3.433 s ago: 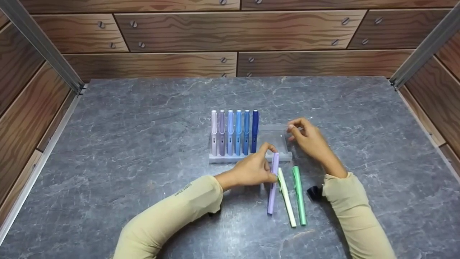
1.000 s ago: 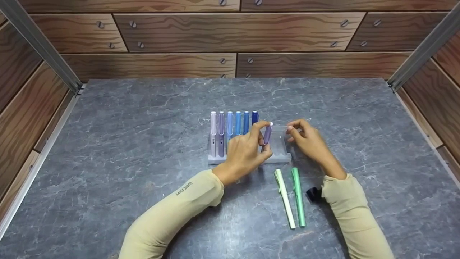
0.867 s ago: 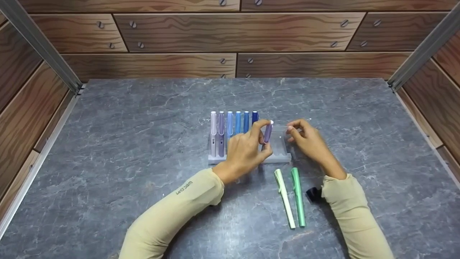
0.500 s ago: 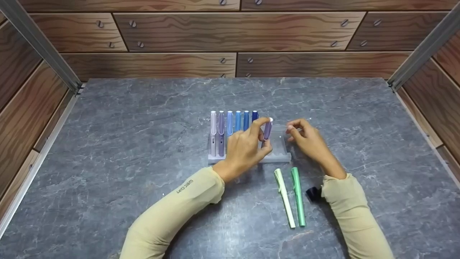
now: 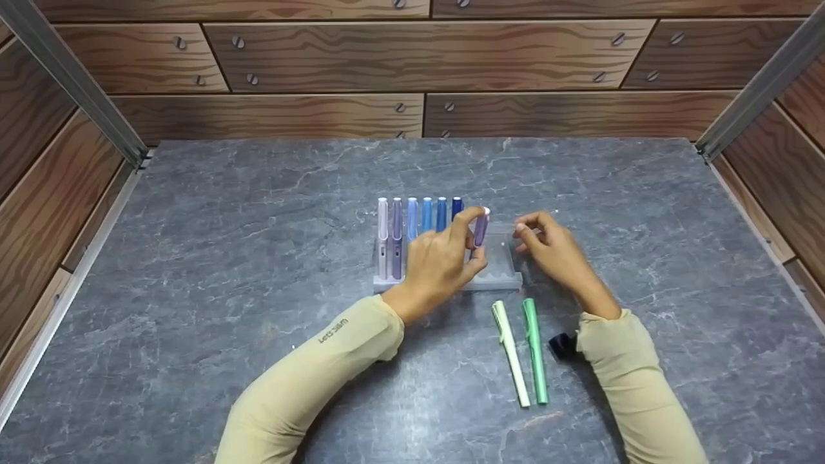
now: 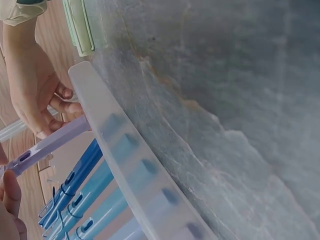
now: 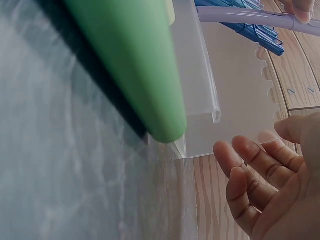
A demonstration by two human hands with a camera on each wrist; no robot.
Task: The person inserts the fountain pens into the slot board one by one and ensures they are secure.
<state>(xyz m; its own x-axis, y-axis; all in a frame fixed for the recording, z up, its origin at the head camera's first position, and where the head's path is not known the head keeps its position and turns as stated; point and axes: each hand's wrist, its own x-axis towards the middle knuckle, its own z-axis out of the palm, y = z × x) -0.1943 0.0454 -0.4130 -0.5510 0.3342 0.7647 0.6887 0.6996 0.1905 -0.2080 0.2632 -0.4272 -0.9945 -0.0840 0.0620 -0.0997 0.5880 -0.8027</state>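
one slim lilac plastic pen is pinched in the left hand, forefinger bent near the cap's top and thumb lower down, with its bottom end at the front ledge of the clear plastic pen stand. the right hand is partly curled, thumb and fingers holding the stand's right edge. left of the lilac pen, six slim pens from pale lilac to navy blue lean in the stand. in front of it, a pale green pen and a bright green pen lie on the grey marbled table.
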